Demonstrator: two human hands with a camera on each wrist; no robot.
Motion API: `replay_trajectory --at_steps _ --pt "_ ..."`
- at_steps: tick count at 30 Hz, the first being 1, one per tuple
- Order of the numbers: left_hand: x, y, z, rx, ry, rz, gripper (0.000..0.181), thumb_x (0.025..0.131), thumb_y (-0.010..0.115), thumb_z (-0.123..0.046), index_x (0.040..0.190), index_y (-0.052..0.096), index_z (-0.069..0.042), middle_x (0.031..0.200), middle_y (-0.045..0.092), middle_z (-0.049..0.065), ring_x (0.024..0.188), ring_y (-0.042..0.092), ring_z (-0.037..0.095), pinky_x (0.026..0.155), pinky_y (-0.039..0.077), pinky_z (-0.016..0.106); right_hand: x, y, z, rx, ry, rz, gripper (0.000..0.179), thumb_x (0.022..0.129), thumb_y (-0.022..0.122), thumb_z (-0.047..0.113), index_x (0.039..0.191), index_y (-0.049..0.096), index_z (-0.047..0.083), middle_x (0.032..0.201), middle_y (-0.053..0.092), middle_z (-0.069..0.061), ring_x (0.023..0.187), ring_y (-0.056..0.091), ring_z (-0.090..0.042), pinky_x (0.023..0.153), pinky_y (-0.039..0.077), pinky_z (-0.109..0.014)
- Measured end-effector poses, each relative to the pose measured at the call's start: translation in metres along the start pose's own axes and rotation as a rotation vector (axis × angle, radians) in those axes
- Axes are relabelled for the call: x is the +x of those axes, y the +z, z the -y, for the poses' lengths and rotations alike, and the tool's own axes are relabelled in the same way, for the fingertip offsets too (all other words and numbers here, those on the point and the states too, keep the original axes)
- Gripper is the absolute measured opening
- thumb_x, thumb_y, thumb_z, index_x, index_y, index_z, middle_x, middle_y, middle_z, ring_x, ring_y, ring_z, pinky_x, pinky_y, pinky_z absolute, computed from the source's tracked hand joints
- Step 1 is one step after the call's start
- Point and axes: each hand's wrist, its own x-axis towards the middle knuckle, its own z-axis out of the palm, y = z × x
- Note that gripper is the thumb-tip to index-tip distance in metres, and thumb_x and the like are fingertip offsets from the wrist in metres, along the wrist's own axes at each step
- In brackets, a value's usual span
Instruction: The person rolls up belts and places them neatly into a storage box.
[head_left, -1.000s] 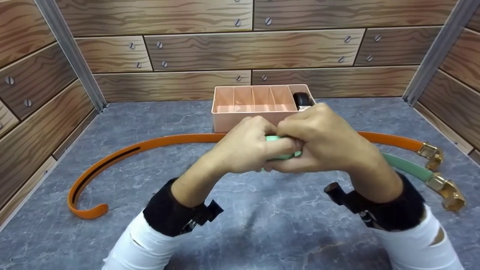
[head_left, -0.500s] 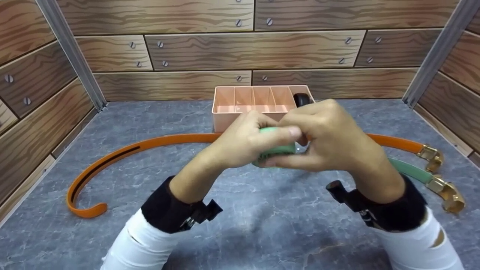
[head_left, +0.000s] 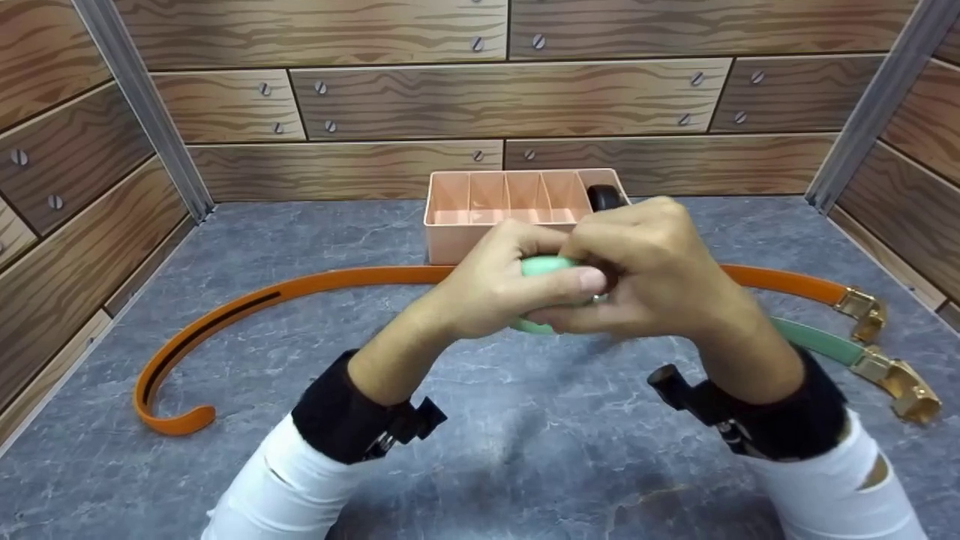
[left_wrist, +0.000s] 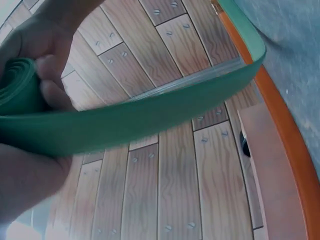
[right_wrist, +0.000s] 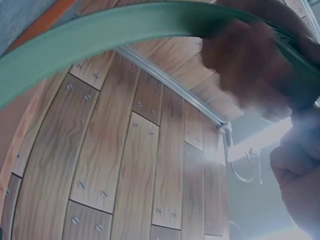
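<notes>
Left hand (head_left: 499, 289) and right hand (head_left: 652, 274) both grip the green belt (left_wrist: 150, 122), coil between curled fingers. Rolling seems under way; next turn likely calls for snug, level feeding. Gold buckle (head_left: 892, 377) right of fingers. Beyond fingertips: orange belt (head_left: 360, 277), then pink box (head_left: 457, 245).

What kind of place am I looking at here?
Probably a small work booth or staged workstation: wood-grain plank panels enclose the back and both sides, metal corner posts join them, and a gray, stone-patterned tabletop fills the floor of it.
</notes>
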Motion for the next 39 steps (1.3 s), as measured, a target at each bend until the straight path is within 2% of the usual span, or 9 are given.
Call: replay_trajectory --at_steps 5,11,14,18,24,27,30,35,39 --pt "-0.001 -0.006 -0.001 -0.114 0.024 0.054 0.033 0.089 0.053 -0.025 0.083 0.065 0.005 0.064 0.06 0.001 0.049 0.056 0.033 0.042 0.048 0.039 -0.001 0.002 0.001 0.008 0.067 -0.054 0.047 0.076 0.084 0.047 0.062 0.057 0.011 0.049 0.039 0.008 0.044 0.031 -0.001 0.04 0.025 -0.016" --pt "-0.004 -0.006 -0.013 0.457 -0.223 0.052 0.03 0.086 0.06 -0.04 0.065 0.058 -0.019 0.058 0.053 -0.008 0.05 0.048 0.006 0.045 0.041 0.026 -0.001 -0.003 0.007 -0.161 0.079 0.276 0.039 0.074 0.084 0.038 0.066 0.052 0.016 0.057 0.045 0.009 0.049 0.036 -0.003 0.046 0.036 -0.02" --pt "-0.005 -0.003 -0.016 0.584 -0.326 0.062 0.037 0.085 0.058 -0.043 0.056 0.045 -0.022 0.052 0.042 -0.011 0.047 0.042 0.005 0.045 0.034 0.024 -0.001 -0.003 0.007 -0.183 0.054 0.336 0.042 0.075 0.082 0.034 0.064 0.046 0.016 0.056 0.043 0.008 0.048 0.035 -0.004 0.046 0.037 -0.021" --pt "-0.005 -0.004 -0.015 0.491 -0.269 0.037 0.039 0.087 0.058 -0.045 0.057 0.048 -0.022 0.052 0.04 -0.011 0.048 0.04 0.005 0.045 0.033 0.024 -0.002 -0.001 0.002 -0.115 0.001 0.245 0.042 0.078 0.081 0.033 0.063 0.046 0.015 0.054 0.042 0.007 0.046 0.034 -0.003 0.043 0.034 -0.019" --pt "-0.002 -0.007 -0.004 0.004 -0.088 0.018 0.034 0.095 0.051 -0.031 0.072 0.063 -0.009 0.061 0.056 -0.004 0.05 0.054 0.02 0.046 0.048 0.033 -0.003 0.001 -0.003 -0.043 0.052 0.023 0.051 0.08 0.081 0.046 0.058 0.046 0.015 0.049 0.037 0.01 0.045 0.028 0.001 0.04 0.023 -0.016" --pt "-0.001 -0.008 -0.002 -0.128 -0.058 0.03 0.036 0.096 0.047 -0.026 0.069 0.061 -0.007 0.059 0.056 -0.002 0.048 0.055 0.027 0.044 0.049 0.037 -0.004 0.001 -0.004 -0.044 0.094 -0.015 0.053 0.081 0.078 0.05 0.058 0.047 0.014 0.049 0.037 0.009 0.044 0.03 0.0 0.04 0.023 -0.017" --pt "-0.002 -0.008 -0.005 0.058 -0.079 0.003 0.035 0.095 0.051 -0.031 0.065 0.059 -0.014 0.056 0.051 -0.005 0.046 0.049 0.017 0.043 0.043 0.03 -0.004 -0.001 -0.001 -0.075 0.107 0.077 0.047 0.079 0.08 0.048 0.062 0.053 0.014 0.052 0.041 0.008 0.046 0.033 -0.002 0.042 0.028 -0.018" --pt "-0.003 -0.002 -0.01 0.576 -0.286 0.028 0.038 0.088 0.057 -0.046 0.06 0.049 -0.023 0.053 0.045 -0.01 0.048 0.044 0.005 0.045 0.037 0.025 -0.002 -0.007 0.006 -0.175 0.105 0.311 0.032 0.072 0.084 0.035 0.069 0.057 0.017 0.06 0.049 0.01 0.051 0.039 -0.003 0.047 0.037 -0.02" --pt "-0.003 0.0 -0.011 0.708 -0.39 0.055 0.041 0.086 0.057 -0.047 0.056 0.042 -0.023 0.051 0.038 -0.011 0.046 0.04 0.006 0.043 0.033 0.025 -0.001 -0.005 0.007 -0.198 0.081 0.378 0.033 0.071 0.081 0.025 0.065 0.049 0.016 0.057 0.044 0.007 0.049 0.035 -0.005 0.047 0.036 -0.021"
